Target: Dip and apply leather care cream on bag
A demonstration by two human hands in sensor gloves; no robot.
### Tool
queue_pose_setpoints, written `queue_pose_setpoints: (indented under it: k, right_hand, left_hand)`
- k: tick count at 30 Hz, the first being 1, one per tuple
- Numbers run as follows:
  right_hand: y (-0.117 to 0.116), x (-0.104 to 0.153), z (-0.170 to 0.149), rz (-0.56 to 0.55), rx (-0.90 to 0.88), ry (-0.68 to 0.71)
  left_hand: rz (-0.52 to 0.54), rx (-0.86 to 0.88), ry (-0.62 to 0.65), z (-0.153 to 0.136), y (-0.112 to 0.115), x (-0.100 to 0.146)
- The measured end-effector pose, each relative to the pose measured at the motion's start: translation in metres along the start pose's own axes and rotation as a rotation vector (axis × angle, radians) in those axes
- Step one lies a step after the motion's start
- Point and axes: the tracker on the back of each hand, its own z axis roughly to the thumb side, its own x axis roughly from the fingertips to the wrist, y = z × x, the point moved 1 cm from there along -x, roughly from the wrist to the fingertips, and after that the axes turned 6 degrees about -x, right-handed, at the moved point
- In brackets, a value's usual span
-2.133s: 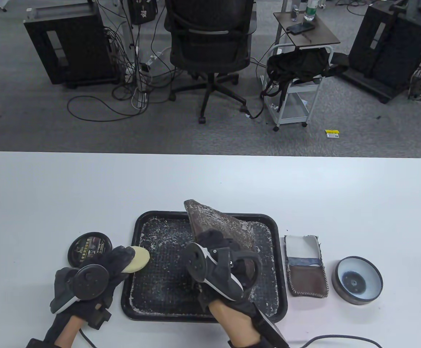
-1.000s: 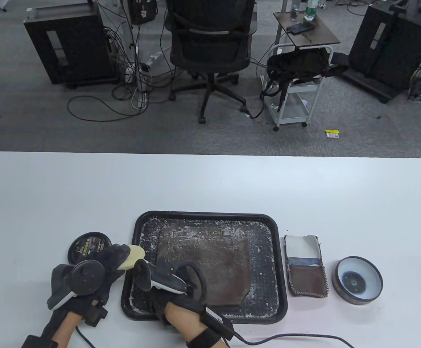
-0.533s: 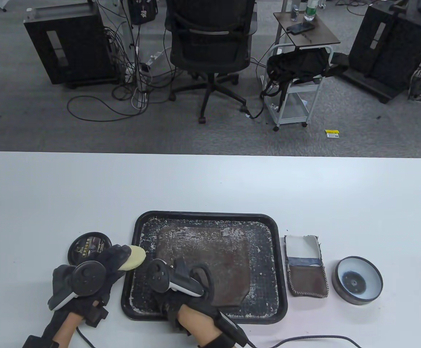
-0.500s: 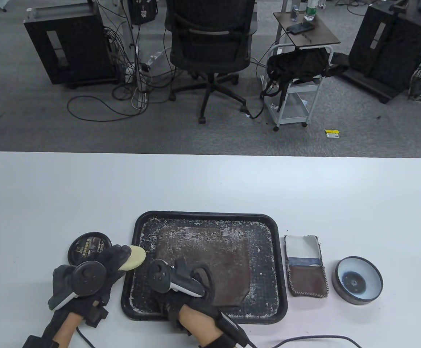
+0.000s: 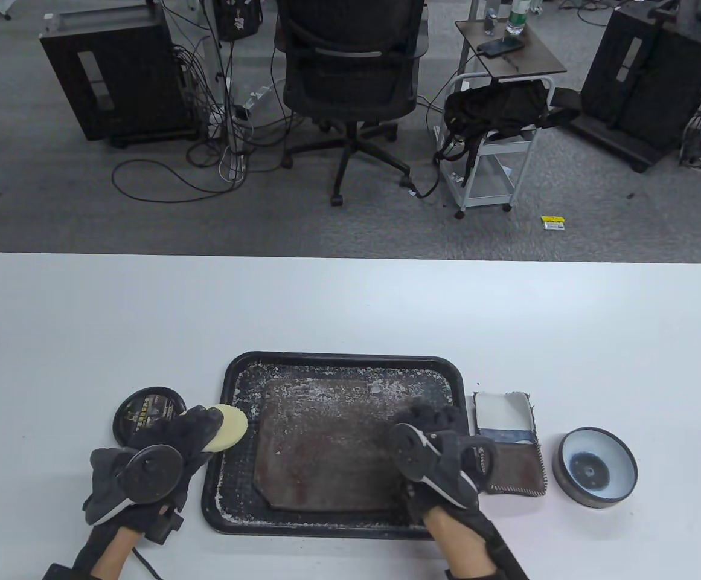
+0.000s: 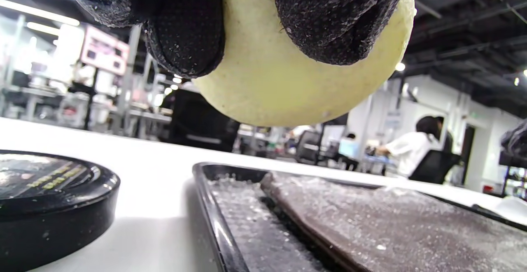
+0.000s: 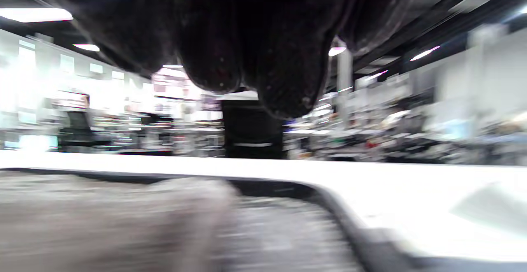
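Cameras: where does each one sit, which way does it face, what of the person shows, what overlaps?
Table view: above, looking down at the black tray; both gloved hands show, left hand, right hand.
Left wrist view: low, facing across the table; fingers pinch the yellow sponge above the tray rim.
Right wrist view: low, blurred; fingers hang over the tray's right end.
Shared: tray and brown leather bag in all three views.

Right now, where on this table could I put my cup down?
The whole far half of the table beyond the tray is bare. The near edge is crowded: cream tin, tray, pouch, bowl and both hands.
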Motion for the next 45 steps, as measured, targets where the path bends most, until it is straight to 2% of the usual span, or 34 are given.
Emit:
queue_pose_setpoints:
  k: [5, 8, 10, 12, 14, 17, 23, 29, 38, 45]
  right_hand:
    - [0.006, 0.000, -0.103, 0.010, 0.196, -0.286]
    - [0.003, 0.010, -0.165, 0.026, 0.297, -0.456]
    - [0.000, 0.017, -0.194, 0.056, 0.396, -0.554]
    - [-0.006, 0.026, -0.224, 0.113, 0.347, -0.679]
    - [-0.014, 0.037, -0.247, 0.145, 0.208, -0.799]
    - [-0.026, 0.050, -0.270, 0.207, 0.088, -0.905]
    - [-0.038, 0.056, -0.281, 0.244, -0.075, -0.981]
    - [-0.036, 0.054, -0.280, 0.200, -0.060, -0.961]
    - [-0.015, 0.053, -0.272, -0.020, -0.181, -0.904]
    - [-0.004, 0.060, -0.273, -0.169, -0.435, -0.894]
  left_hand:
    - [0.005, -0.072, 0.037, 0.013, 0.001, 0.001]
    - [0.020, -0.101, 0.061, 0.021, 0.001, 0.002]
    - [0.030, -0.113, 0.071, 0.025, 0.001, 0.002]
    - [0.033, -0.120, 0.077, 0.027, 0.002, 0.002]
    - [0.028, -0.123, 0.079, 0.028, 0.004, 0.001]
    - [0.013, -0.122, 0.077, 0.026, 0.008, 0.001]
    - [0.006, -0.112, 0.070, 0.024, 0.009, 0.000]
    - [0.012, -0.115, 0.084, 0.025, 0.010, 0.000]
    - [0.015, -0.120, 0.085, 0.026, 0.010, 0.001]
    - [0.029, -0.121, 0.100, 0.029, 0.010, 0.002]
